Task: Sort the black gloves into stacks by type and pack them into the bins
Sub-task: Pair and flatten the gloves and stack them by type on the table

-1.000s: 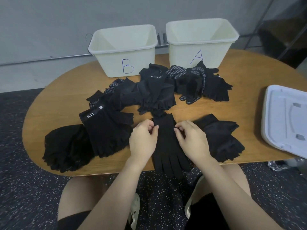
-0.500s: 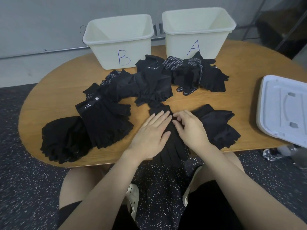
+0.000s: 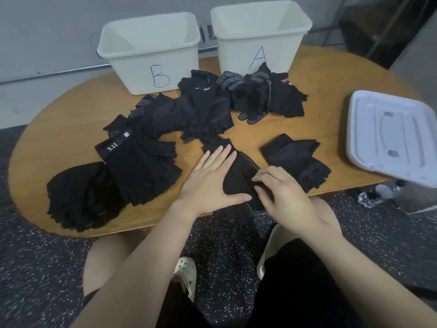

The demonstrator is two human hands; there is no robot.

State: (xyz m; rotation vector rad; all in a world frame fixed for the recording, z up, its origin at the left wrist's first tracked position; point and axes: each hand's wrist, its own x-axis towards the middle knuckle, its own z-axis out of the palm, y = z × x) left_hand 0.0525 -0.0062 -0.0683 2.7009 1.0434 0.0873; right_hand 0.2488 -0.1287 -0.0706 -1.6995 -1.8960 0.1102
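A black full-finger glove point(image 3: 238, 178) lies at the table's near edge, its fingers hanging over the rim. My left hand point(image 3: 212, 183) presses flat on its left side with straight fingers. My right hand point(image 3: 281, 197) has curled fingers pinching the glove's right edge. Other black gloves form piles: a fingerless stack labelled 5.11 point(image 3: 142, 166), a dark heap point(image 3: 80, 197) at the near left, a folded stack point(image 3: 295, 157) to the right, and a loose mixed pile point(image 3: 212, 107) in the middle. Two white bins stand at the back, B point(image 3: 151, 67) and A point(image 3: 257, 31).
A white plastic lid point(image 3: 390, 136) lies at the table's right end, overhanging the edge. The oval wooden table point(image 3: 59, 119) shows bare wood at the far left. Below the table are my knees, white clogs and a speckled dark floor.
My left hand went from pinching the glove's cuff to lying flat on the glove. My right hand slid down its right edge. The camera moved closer and tilted down.
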